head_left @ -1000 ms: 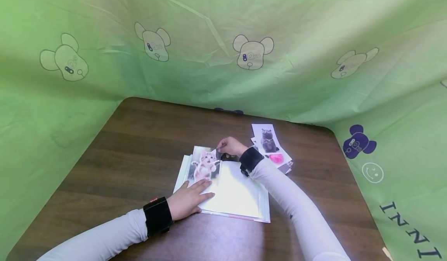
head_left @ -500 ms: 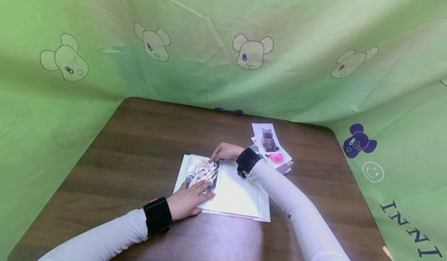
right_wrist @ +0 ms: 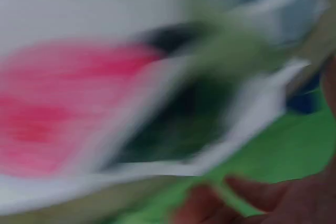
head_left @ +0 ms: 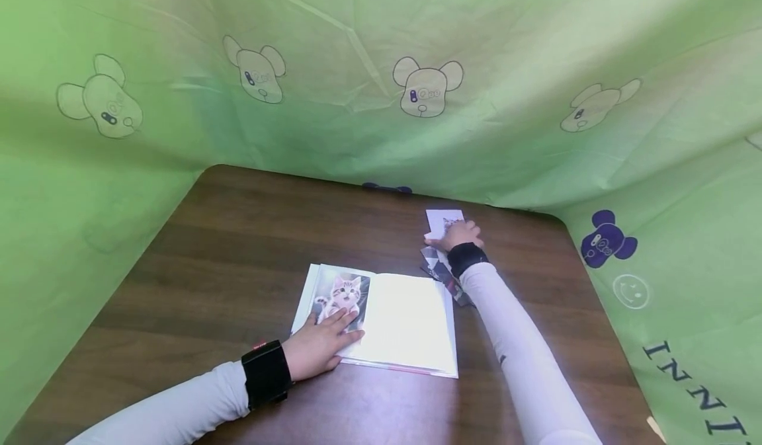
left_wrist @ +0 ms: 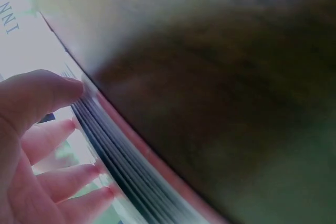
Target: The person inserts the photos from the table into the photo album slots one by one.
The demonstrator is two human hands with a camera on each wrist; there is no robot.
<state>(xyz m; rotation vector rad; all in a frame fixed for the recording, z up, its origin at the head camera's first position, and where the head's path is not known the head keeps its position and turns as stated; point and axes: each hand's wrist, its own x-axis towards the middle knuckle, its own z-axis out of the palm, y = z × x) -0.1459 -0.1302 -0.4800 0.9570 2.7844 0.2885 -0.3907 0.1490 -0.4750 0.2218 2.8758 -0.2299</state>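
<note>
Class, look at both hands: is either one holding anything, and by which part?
The left hand presses flat on the kitten photo in the open album, gripping nothing. The right hand rests on the photo pile; any grip cannot be told.

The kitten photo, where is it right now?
In the head view the kitten photo lies on the left page of the open album, under the left hand's fingers, near the table's middle.

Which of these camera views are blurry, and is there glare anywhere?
Head view: sharp, with glare washing out the album page beside the kitten photo. Left wrist view: soft, dark tabletop, page edges readable. Right wrist view: heavily smeared; only pink and white streaks of the photo pile.
</note>
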